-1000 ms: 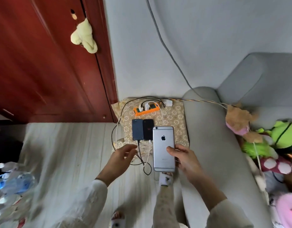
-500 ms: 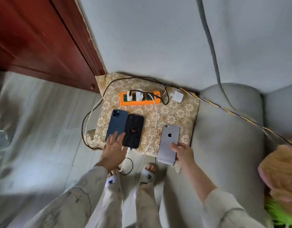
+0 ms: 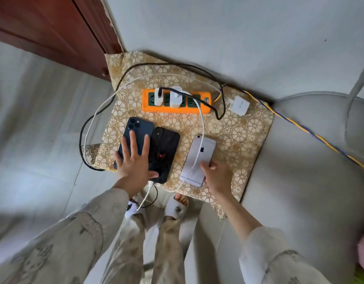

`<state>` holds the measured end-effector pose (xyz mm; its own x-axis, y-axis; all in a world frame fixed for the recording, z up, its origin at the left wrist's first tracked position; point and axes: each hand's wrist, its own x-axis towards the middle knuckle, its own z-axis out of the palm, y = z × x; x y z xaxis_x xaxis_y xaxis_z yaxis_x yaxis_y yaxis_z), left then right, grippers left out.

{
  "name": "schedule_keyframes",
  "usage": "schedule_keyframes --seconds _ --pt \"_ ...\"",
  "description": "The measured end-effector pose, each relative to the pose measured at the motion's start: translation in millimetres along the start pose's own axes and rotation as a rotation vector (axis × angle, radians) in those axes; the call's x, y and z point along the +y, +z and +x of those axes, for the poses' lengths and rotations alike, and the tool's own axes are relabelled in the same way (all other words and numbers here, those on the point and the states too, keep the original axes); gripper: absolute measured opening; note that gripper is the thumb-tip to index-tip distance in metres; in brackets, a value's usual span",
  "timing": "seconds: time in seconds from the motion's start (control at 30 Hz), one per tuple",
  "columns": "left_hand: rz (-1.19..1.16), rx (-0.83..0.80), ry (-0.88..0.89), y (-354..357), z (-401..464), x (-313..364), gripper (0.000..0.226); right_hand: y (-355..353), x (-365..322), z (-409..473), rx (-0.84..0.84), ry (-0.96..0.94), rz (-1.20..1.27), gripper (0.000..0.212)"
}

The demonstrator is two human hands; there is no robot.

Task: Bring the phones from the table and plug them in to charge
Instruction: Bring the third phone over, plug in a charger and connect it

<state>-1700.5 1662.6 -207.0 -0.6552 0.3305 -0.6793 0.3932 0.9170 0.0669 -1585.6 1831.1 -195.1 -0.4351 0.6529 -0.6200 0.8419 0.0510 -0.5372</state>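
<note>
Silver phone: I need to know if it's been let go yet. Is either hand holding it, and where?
The right hand grips the silver phone at its near right edge. The left hand holds nothing, fingers spread.

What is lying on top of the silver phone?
A white cable runs along the silver phone; the right hand holds its lower end, hiding the charging port.

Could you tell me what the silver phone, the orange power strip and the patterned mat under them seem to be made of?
Silver phone: likely brushed metal, given its matte silver back with a dark logo and a faint band line.
Orange power strip: probably moulded plastic, being uniformly bright with rounded edges.
Patterned mat: looks like woven or embossed fabric, possibly vinyl, with a slightly glossy gold floral relief and one corner folded.
</note>
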Motion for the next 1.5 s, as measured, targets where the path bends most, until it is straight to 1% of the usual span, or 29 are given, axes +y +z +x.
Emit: schedule_keyframes --seconds 0.03,0.1,0.17,0.23,0.27,0.3,0.37,0.43,0.47,0.53,0.57,0.67,0.73,0.8,0.9,1.0,1.07,1.17,1.2,1.3,1.33,1.37,1.4,1.43,1.5 --pt "0.009 -0.014 -0.014 -0.8 0.5 3.4 0.117 -1.1 0.4 1.2 -0.007 -0.069 -0.108 0.028" --pt "0.010 -0.035 -0.038 -3.2 2.4 9.2 0.118 -4.0 -1.3 5.5 -0.062 -0.143 -0.246 0.029" --pt "0.004 -0.062 -0.049 -6.0 3.1 12.1 0.118 -11.0 -5.0 12.3 -0.135 -0.168 -0.336 0.027" --pt "0.003 -0.085 -0.051 -7.7 2.0 12.8 0.118 -23.9 -11.1 24.8 -0.151 -0.207 -0.379 0.027" --pt "0.000 -0.088 -0.051 -8.1 1.8 12.9 0.118 -32.6 -16.5 32.7 -0.109 -0.240 -0.412 0.026" --pt "-0.002 -0.086 -0.053 -8.0 1.5 12.9 0.118 -41.8 -23.4 42.1 -0.022 -0.280 -0.449 0.025" --pt "0.001 -0.074 -0.053 -7.9 1.3 13.9 0.118 -59.3 -40.1 65.4 0.207 -0.340 -0.483 0.019" --pt "0.010 -0.069 -0.059 -7.6 0.9 14.9 0.119 -72.7 -57.7 90.7 0.353 -0.388 -0.536 0.028" --pt "0.013 -0.070 -0.065 -7.3 0.9 15.0 0.119 -77.3 -66.1 102.5 0.377 -0.409 -0.610 0.037" --pt "0.014 -0.070 -0.070 -6.4 2.1 15.4 0.121 -83.3 -80.3 123.5 0.322 -0.429 -0.817 0.052" --pt "0.011 -0.070 -0.072 -5.8 2.2 15.4 0.121 -83.6 -85.6 131.4 0.264 -0.436 -0.917 0.054" --pt "-0.001 -0.069 -0.070 -5.2 2.8 14.7 0.120 -79.1 -93.8 146.0 0.085 -0.478 -1.124 0.050" --pt "-0.007 -0.072 -0.073 -4.6 2.2 14.0 0.120 -77.7 -93.3 147.3 0.037 -0.518 -1.182 0.048" --pt "-0.001 -0.066 -0.072 -3.3 2.7 13.9 0.120 -79.5 -90.7 145.5 0.050 -0.532 -1.121 0.045" --pt "0.001 -0.063 -0.078 -2.2 2.9 13.4 0.122 -81.1 -87.0 139.1 0.041 -0.524 -0.907 0.051" --pt "-0.005 -0.059 -0.078 -1.7 3.2 12.7 0.123 -79.7 -85.7 127.4 -0.016 -0.398 -0.585 0.059" --pt "-0.010 -0.055 -0.081 -1.4 3.7 12.5 0.124 -76.7 -84.0 120.1 -0.046 -0.356 -0.492 0.060" --pt "-0.019 -0.051 -0.082 -1.0 3.5 12.4 0.126 -71.5 -83.7 117.1 -0.161 -0.333 -0.474 0.054" --pt "-0.021 -0.049 -0.082 -0.9 3.2 12.2 0.126 -70.1 -85.4 117.2 -0.155 -0.357 -0.465 0.048" --pt "-0.030 -0.045 -0.079 0.1 3.5 12.0 0.126 -69.0 -98.4 117.3 0.046 -0.527 -0.418 0.027" --pt "-0.031 -0.045 -0.078 0.2 3.6 11.9 0.127 -68.0 -104.6 116.0 0.061 -0.567 -0.407 0.022" --pt "-0.030 -0.047 -0.078 0.1 3.6 11.6 0.127 -65.8 -110.2 114.5 0.019 -0.585 -0.405 0.020" --pt "-0.028 -0.049 -0.078 -0.1 3.5 11.5 0.126 -63.0 -113.9 113.1 -0.059 -0.593 -0.438 0.019" --pt "-0.026 -0.049 -0.077 -0.3 3.1 11.6 0.126 -60.1 -114.7 112.5 -0.127 -0.607 -0.525 0.019" --pt "-0.020 -0.049 -0.077 -1.3 2.3 11.9 0.124 -57.1 -112.2 112.6 -0.159 -0.646 -0.727 0.020"
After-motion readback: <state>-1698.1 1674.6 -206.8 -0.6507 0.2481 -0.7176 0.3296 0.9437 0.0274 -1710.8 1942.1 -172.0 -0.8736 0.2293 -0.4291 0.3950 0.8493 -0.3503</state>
